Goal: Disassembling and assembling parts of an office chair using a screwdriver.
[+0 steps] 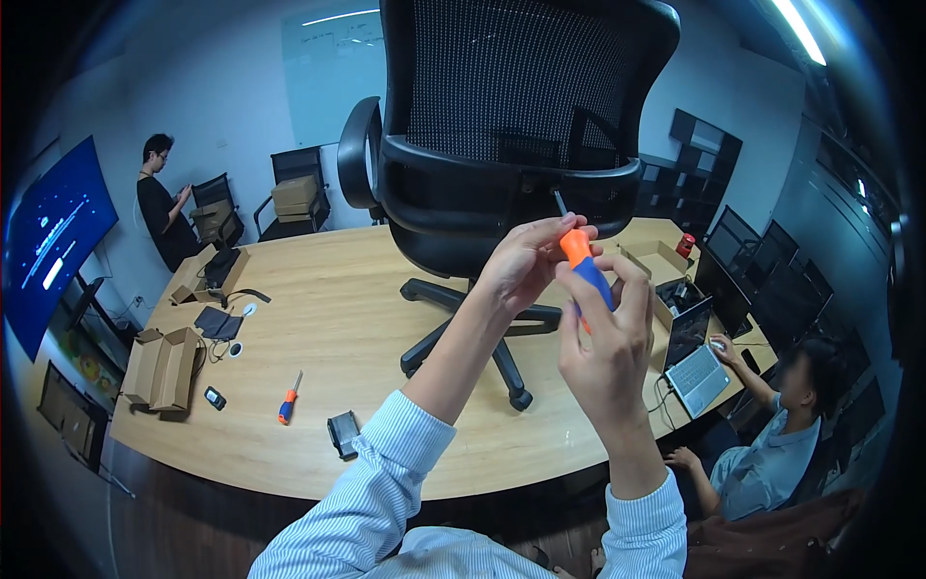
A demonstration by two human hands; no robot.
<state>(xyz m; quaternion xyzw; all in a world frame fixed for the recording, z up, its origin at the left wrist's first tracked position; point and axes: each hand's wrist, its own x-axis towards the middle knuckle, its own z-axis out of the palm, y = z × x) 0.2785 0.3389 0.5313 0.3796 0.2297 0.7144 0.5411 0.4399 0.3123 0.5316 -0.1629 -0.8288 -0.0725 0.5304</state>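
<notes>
A black mesh-backed office chair [502, 125] stands on top of the wooden table [338, 318]. My right hand [608, 347] grips the blue and orange handle of a screwdriver [584, 265]. Its metal shaft points up to the underside of the chair's back frame. My left hand [526, 256] is curled around the orange upper part of the handle, close under the chair's frame. Both of my arms are in striped light-blue sleeves.
A second orange and blue screwdriver [287, 400] and a small black part [343, 432] lie near the table's front. Cardboard boxes [162, 369] sit at the left. A seated person [772, 434] works at a laptop [696, 367] on the right; another person [164, 207] stands far left.
</notes>
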